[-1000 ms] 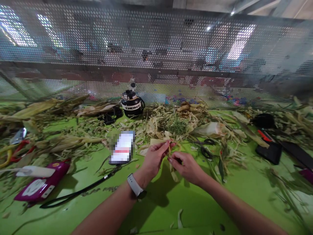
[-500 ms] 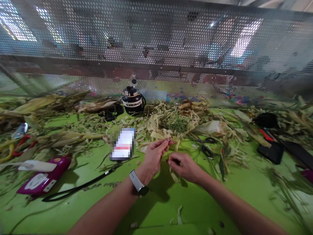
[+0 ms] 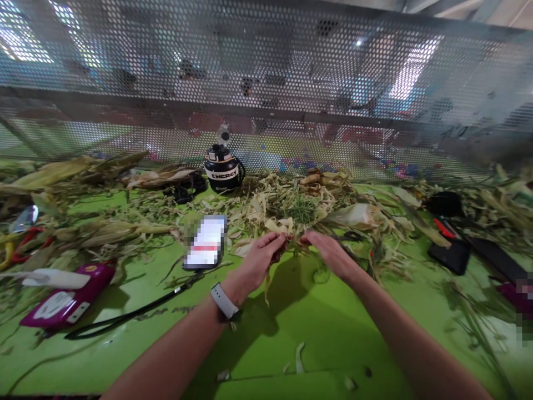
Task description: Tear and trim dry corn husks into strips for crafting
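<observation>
My left hand [image 3: 262, 254] is closed in a pinch on a corn husk strip [image 3: 267, 291], whose pale end hangs below the fingers. To its right, my right hand [image 3: 331, 256] reaches forward with fingers pressed together; what its fingertips hold, if anything, is too small to make out. A narrow gap separates the fingertips of the two hands. Just beyond them lies a heap of shredded corn husk [image 3: 270, 203] with a tuft of green strands [image 3: 302, 206]. A larger pale husk [image 3: 358, 215] rests behind my right hand.
A phone [image 3: 206, 241] with a black strap lies left of my hands. A purple device [image 3: 69, 300] and red-handled scissors [image 3: 27, 250] are farther left. A black jar [image 3: 224, 171] stands before the perforated metal screen [image 3: 266, 83]. At right is a dark phone [image 3: 450, 255].
My right hand has moved up and forward, away from the strip's lower end. The strip now hangs from my left hand. The view has shifted slightly.
</observation>
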A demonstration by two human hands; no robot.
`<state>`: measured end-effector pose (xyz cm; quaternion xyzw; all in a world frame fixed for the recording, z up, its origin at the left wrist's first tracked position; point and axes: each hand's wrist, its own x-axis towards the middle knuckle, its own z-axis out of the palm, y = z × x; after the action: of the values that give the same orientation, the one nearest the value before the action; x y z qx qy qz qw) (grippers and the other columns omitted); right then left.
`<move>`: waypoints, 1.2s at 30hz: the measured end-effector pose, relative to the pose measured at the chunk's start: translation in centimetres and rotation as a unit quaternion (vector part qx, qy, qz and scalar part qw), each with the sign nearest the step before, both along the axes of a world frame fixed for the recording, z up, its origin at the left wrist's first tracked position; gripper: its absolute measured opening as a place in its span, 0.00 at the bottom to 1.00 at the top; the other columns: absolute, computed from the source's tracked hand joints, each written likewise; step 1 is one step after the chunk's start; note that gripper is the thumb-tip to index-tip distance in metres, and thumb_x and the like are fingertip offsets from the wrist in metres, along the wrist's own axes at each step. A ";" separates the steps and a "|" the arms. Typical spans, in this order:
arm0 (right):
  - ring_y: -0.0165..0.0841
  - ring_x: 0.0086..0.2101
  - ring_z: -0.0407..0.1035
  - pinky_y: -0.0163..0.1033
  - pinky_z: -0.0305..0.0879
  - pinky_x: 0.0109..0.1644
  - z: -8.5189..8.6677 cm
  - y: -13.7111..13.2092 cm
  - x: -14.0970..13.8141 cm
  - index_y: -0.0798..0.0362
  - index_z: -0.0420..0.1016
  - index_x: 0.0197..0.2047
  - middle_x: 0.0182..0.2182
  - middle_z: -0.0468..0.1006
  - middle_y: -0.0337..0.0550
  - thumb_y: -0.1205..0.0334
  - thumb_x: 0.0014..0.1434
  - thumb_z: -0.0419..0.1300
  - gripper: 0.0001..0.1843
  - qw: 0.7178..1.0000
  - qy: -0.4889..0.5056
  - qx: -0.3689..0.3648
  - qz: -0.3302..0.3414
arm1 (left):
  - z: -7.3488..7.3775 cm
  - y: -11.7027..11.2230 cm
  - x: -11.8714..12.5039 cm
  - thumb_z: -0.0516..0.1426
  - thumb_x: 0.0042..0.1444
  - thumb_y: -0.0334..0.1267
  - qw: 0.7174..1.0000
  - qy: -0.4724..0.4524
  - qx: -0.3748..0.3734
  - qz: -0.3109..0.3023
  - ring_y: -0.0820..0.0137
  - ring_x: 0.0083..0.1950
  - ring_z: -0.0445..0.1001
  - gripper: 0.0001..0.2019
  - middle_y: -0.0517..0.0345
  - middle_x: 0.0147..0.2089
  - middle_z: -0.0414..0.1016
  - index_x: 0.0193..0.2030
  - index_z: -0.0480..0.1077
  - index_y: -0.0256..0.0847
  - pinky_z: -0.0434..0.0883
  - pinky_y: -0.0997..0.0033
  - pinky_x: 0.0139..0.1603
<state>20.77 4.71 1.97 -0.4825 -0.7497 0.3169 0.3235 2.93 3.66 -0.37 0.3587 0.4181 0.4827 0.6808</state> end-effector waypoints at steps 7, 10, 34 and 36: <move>0.29 0.28 0.63 0.34 0.57 0.33 -0.5 0.4 0.1 0.55 0.68 0.24 0.23 0.68 0.38 0.53 0.58 0.55 0.16 0.998 -0.039 0.011 0.047 | 0.0 0.4 -0.8 0.58 0.49 0.46 0.974 0.186 0.118 -0.048 0.78 0.24 0.55 0.14 0.65 0.21 0.60 0.25 0.69 0.36 0.53 0.76 0.24; 0.30 0.29 0.63 0.34 0.58 0.34 -0.2 0.3 0.1 0.54 0.68 0.25 0.25 0.68 0.40 0.56 0.59 0.54 0.15 0.995 -0.055 0.068 0.038 | 0.5 0.5 -1.1 0.55 0.52 0.46 0.940 0.279 0.178 -0.081 0.77 0.25 0.56 0.14 0.65 0.21 0.59 0.23 0.67 0.36 0.54 0.75 0.26; 0.31 0.27 0.60 0.35 0.55 0.31 -0.6 -1.5 -1.8 0.52 0.62 0.23 0.23 0.65 0.40 0.54 0.61 0.51 0.17 0.987 -0.037 0.159 0.003 | 1.1 -0.2 -1.6 0.59 0.47 0.47 0.869 0.342 0.223 -0.279 0.77 0.21 0.54 0.15 0.66 0.18 0.57 0.20 0.65 0.38 0.50 0.75 0.21; 0.30 0.27 0.60 0.34 0.56 0.31 -0.6 -1.2 -1.5 0.52 0.63 0.24 0.23 0.65 0.39 0.54 0.61 0.52 0.16 0.988 -0.027 0.148 -0.012 | 1.2 -0.2 -1.5 0.59 0.47 0.48 0.883 0.320 0.220 -0.264 0.77 0.22 0.54 0.15 0.66 0.19 0.58 0.21 0.66 0.38 0.50 0.75 0.22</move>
<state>19.29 3.55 1.38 -0.4464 -0.7913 0.1850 0.3746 1.39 3.50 0.85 0.7313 0.3865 0.2238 0.5155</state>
